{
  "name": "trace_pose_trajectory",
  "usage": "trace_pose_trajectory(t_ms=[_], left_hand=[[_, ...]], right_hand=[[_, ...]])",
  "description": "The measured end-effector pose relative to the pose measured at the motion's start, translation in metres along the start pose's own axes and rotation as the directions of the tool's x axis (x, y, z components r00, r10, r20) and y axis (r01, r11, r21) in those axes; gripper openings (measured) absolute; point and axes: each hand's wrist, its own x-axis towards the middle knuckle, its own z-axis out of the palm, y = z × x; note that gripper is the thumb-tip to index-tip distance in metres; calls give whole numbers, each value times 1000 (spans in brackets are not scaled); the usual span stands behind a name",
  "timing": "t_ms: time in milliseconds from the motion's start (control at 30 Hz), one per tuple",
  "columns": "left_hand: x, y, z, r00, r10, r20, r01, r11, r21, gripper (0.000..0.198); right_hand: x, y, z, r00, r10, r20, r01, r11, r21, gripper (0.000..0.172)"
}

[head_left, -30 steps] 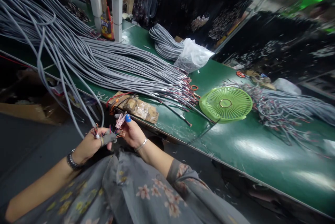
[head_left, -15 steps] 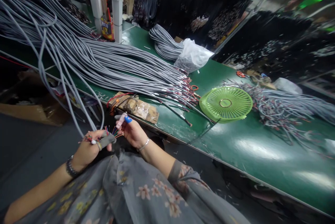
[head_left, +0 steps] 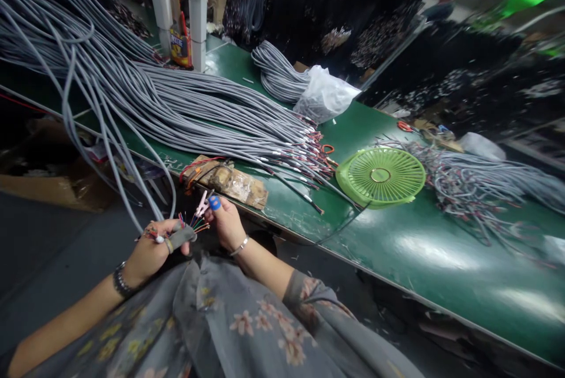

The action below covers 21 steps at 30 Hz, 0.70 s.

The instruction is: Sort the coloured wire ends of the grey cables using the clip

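Note:
My left hand (head_left: 152,245) is closed round the end of a grey cable (head_left: 132,172) that loops down from the table; coloured inner wires (head_left: 194,222) fan out past my thumb, which wears a grey cot. My right hand (head_left: 227,222) is closed too, pinching one of those wires between fingertips; a blue cot covers one finger. Both hands sit over my lap, just below the table's near edge.
A large heap of grey cables (head_left: 185,107) covers the green table (head_left: 397,248). A taped brown block (head_left: 229,181) lies at the near edge, and a green fan grille (head_left: 382,175) sits mid-table. More cable bundles (head_left: 481,181) lie at right, a clear bag (head_left: 324,95) behind.
My left hand has sunk slightly and drawn back. My right hand's fingertips have closed in on the fanned wires.

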Motion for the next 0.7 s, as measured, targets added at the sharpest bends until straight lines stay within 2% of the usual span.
trace_pose_trajectory(t_ms=[67,133,300,367,533,700], left_hand=[[0,1,-1,1000,6,3,-6,1000,2,33],[1,0,1,1000,3,0,-3,1000,3,33],[2,-10,6,999,-26,-22,26,1000,5,34],[1,-12,7,999,-35,-26,35,999,12,34],[2,-8,8,999,-38,-21,38,999,19,34],[1,-4,7,999,-32,-24,33,999,25,33]], right_hand=[[1,1,-1,999,-42,-10,42,997,-65,57],[1,1,-1,1000,-24,19,25,998,-52,56],[3,-2,6,974,162,161,-191,964,183,58],[4,-3,8,969,195,154,-230,941,250,56],[5,-3,12,972,215,94,-234,915,329,44],[3,-4,13,966,232,113,-257,905,338,46]])
